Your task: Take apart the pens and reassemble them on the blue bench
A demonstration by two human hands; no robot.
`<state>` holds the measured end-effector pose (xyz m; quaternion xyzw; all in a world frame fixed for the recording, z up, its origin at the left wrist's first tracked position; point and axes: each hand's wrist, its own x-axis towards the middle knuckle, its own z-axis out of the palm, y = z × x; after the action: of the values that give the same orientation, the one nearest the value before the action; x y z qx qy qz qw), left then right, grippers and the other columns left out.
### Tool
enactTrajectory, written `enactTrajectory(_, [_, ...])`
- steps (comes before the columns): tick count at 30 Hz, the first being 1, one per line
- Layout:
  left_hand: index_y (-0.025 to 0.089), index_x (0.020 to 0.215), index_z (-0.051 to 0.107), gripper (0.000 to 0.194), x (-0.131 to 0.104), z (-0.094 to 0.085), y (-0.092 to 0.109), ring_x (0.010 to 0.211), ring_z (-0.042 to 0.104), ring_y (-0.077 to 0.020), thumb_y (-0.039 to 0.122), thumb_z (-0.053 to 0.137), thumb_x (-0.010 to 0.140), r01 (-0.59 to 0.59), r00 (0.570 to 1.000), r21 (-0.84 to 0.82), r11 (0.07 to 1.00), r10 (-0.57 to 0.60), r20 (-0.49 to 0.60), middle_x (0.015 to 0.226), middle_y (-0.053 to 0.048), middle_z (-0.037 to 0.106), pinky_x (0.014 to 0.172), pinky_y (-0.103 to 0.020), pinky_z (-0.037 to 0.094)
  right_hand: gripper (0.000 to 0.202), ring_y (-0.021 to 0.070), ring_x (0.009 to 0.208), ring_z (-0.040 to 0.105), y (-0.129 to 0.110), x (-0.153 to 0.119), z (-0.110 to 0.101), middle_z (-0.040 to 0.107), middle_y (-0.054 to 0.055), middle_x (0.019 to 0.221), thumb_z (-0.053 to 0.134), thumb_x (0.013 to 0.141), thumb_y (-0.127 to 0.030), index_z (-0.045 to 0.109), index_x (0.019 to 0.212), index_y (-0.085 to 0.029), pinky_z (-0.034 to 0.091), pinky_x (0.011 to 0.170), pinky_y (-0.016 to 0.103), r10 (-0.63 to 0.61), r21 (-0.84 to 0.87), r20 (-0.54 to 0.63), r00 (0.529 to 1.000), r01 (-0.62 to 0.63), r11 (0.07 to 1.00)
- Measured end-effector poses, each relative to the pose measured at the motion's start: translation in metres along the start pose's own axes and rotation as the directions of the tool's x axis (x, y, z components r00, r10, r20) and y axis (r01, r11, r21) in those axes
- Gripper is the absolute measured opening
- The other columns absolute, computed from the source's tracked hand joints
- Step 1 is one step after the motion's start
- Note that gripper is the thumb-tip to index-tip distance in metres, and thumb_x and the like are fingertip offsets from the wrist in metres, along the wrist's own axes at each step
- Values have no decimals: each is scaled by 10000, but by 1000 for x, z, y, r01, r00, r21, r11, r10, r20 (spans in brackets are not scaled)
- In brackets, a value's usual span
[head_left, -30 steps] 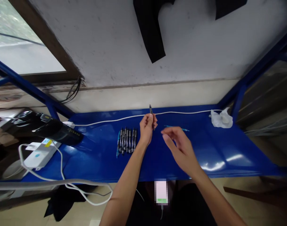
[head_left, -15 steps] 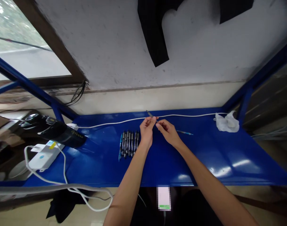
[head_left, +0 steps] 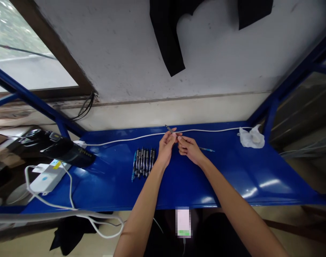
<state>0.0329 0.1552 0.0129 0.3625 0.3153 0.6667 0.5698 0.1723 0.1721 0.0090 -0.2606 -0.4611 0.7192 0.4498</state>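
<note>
Above the middle of the blue table (head_left: 109,192), my left hand (head_left: 167,144) is closed on a dark grey pen (head_left: 168,128), whose upper end points up and to the left. My right hand (head_left: 188,147) pinches the pen's lower end, its fingers nearly touching the left ones. Left of my left hand lies a row of several black and grey pens (head_left: 144,160), with a light blue pen (head_left: 133,166) at its left end. Another light blue pen (head_left: 207,149) lies just right of my right hand.
A black bottle (head_left: 61,148) and a white power strip (head_left: 49,178) with looping cables stand at the left. A white cable (head_left: 136,138) runs along the back edge to a crumpled white plastic bag (head_left: 251,137). A lit phone (head_left: 183,223) is below the front edge.
The right-hand fingers have curled in more tightly around the pen's lower end, and the two hands are slightly closer together. The whole view has shifted a little.
</note>
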Motion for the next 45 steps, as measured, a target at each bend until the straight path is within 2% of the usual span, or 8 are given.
enactTrajectory(6, [173,871,793,308,1,-6,-1,806,674,-146,422,963,804,-19,996,48,999,23,-89,963,-70,814,878,-311,514,410,63,502,274,2,-2,1,408,-87,638,834,925,-567,654,845,-207,234,477,241,-35,-112,-7,999,34,993])
enactTrajectory(16, [149,1009,854,335,-5,-2,9,724,544,-113,453,906,877,55,993,-62,997,-48,110,923,-62,735,798,-293,477,403,70,490,186,-6,-7,-2,262,-126,563,752,994,-563,706,906,-172,251,484,238,116,67,136,984,-126,990])
enactTrajectory(21, [194,1156,839,417,-4,-3,7,803,635,-111,396,964,813,61,998,-86,994,-62,-11,972,-35,762,875,-283,505,388,65,508,204,-7,-7,3,306,-122,617,833,935,-557,652,931,-214,237,483,225,53,51,54,997,-56,997])
enactTrajectory(26, [196,865,805,288,-1,-5,5,896,715,-151,369,1000,743,2,990,-50,999,-9,-140,967,-33,798,875,-292,515,404,65,504,274,-3,-5,4,410,-103,646,881,871,-569,685,964,-228,258,467,222,-94,-163,-66,993,83,983])
enactTrajectory(32, [177,1027,857,344,-2,-6,4,956,753,-199,380,974,775,0,996,-25,1000,-2,-84,1056,-90,836,968,-353,524,460,73,457,285,-1,-4,2,433,-89,537,715,988,-652,677,874,-208,261,448,233,-44,-135,-32,998,40,990])
enactTrajectory(38, [190,1070,864,349,0,-9,2,1053,757,-212,368,968,787,-12,990,-38,999,7,-138,1096,-89,838,966,-333,521,421,77,520,418,-1,-4,3,577,-58,692,873,881,-580,648,906,-226,331,456,214,-136,-188,-65,989,122,975])
enactTrajectory(42, [194,1107,863,381,0,-10,2,1056,758,-218,377,969,789,0,991,-34,999,-5,-133,1110,-92,840,982,-347,518,484,74,477,381,-1,-3,3,553,-56,620,741,951,-687,663,902,-212,307,441,220,-79,-199,-67,995,64,978])
enactTrajectory(45, [198,1133,858,394,0,-10,3,1073,759,-219,376,965,799,6,989,-41,999,-12,-148,1131,-96,838,992,-350,513,472,84,517,439,-1,-3,2,613,-44,715,806,900,-677,658,961,-233,346,446,216,-130,-224,-82,988,109,968])
